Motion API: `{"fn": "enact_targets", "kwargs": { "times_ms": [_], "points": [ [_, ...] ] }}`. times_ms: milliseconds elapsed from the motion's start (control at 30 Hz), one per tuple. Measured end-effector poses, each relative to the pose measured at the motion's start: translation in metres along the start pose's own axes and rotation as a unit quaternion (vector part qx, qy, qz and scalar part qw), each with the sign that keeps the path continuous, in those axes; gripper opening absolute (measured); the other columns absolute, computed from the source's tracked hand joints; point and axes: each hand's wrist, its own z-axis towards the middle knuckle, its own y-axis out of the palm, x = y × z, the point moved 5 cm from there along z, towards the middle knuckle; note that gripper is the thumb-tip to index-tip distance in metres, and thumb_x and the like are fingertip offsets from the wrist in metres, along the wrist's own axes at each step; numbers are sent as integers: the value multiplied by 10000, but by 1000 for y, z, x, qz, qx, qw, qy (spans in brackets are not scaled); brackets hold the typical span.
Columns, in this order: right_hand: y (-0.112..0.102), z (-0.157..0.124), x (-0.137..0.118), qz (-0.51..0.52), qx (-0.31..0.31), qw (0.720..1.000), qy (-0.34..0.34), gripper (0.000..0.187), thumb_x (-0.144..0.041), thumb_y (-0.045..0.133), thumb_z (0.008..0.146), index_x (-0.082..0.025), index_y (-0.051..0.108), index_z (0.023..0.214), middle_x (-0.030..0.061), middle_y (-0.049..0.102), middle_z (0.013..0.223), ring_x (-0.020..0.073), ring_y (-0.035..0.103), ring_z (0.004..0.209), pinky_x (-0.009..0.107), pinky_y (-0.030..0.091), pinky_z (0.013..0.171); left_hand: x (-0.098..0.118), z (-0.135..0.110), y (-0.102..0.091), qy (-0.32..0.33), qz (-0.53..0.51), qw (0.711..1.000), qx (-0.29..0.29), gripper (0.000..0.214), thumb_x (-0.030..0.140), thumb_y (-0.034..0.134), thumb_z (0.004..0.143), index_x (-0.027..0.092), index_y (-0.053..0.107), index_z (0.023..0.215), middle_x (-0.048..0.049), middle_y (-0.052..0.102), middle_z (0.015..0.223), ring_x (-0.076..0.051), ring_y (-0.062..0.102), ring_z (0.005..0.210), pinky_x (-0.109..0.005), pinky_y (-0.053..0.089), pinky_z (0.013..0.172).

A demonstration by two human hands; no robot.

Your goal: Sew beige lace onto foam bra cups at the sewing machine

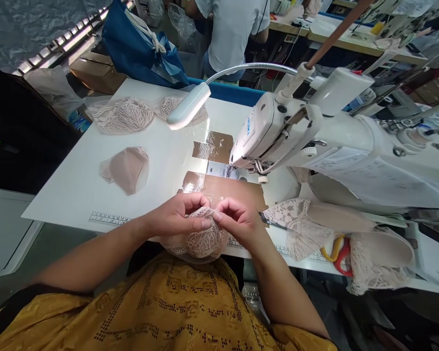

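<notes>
At the lower centre of the frame, my left hand (177, 214) and right hand (243, 224) are pinching the lace cup's (205, 240) upper edge, where light, even tension should be preventing puckers.

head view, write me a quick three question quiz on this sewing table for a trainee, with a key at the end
1. Multiple choice: what do the left hand and right hand hold together?
a) the lamp
b) a lace piece
c) a paper sheet

2. True or false: the scissors, with one yellow and one red handle loop, lie to the person's right.

3. Fill in: the large tied bag by the far left part of the table is ____ in colour.

Key: 1 b; 2 true; 3 blue.
</notes>
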Motion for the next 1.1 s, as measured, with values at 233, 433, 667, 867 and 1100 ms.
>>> {"fn": "enact_targets", "kwargs": {
  "times_ms": [233,433,667,867,1100],
  "points": [
    [-1,2,6,61,3,998,21,278,-430,701,781,-188,601,687,-31,529,609,98,438,550,230,351,508,-22,8,11,-83,-199,975,59,282,348,784,742,116,624,737,-10,617,674,-98,554,595,-208,446,555],
    [-24,4,21,41,35,998,29,229,-406,692,799,-188,676,866,18,645,797,134,565,685,268,463,623,-24,7,-22,-107,-310,927,183,265,292,813,659,133,619,746,-13,653,674,-138,604,608,-266,496,580],
    [-77,-15,20,-66,132,989,9,226,-402,627,856,-200,682,943,19,660,819,148,579,724,285,465,679,35,14,-85,153,269,880,359,128,221,619,865,164,642,752,77,563,660,-63,467,636,-228,348,604],
    [-68,17,9,-281,82,956,-16,198,-268,530,906,-219,712,967,25,726,861,181,630,753,307,466,703,-11,94,-1,110,567,804,140,244,94,518,808,175,532,578,-65,531,592,-218,515,675,-364,406,666],
    [-43,35,32,-465,42,883,-45,324,-97,431,916,-169,710,1064,87,682,1014,203,608,898,295,449,761,-6,82,18,71,613,786,38,284,251,478,924,136,643,724,-115,644,717,-245,580,758,-390,477,715]
  ]
}}
